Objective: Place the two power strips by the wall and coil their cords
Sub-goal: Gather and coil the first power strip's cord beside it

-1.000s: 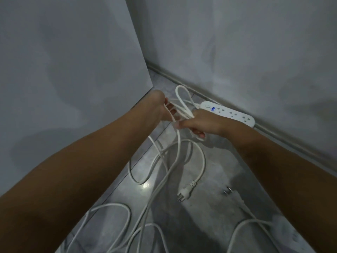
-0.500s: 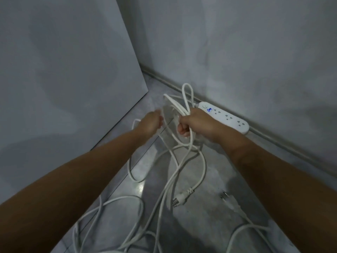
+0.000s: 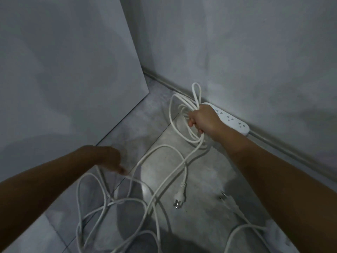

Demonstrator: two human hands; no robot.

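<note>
White cord point(image 3: 179, 114) loops bunched in our right hand point(image 3: 203, 119), fist clenched on them at 1 o'clock. Power strip point(image 3: 232, 119) lies against wall point(image 3: 255, 52) just behind it. Left hand point(image 3: 109, 158) at 9 o'clock is blurred; we cannot tell its fingers. Plug point(image 3: 179, 197) rests on floor point(image 3: 200, 179), 6 o'clock.

The grey tiled floor point(image 3: 191, 225) carries a white power strip point(image 3: 231, 119) lying against the wall's skirting, loose white cord point(image 3: 102, 210) sprawled in loops across the near tiles, a white plug point(image 3: 179, 198) lying mid-floor, and a second plug point(image 3: 225, 197) to its right
</note>
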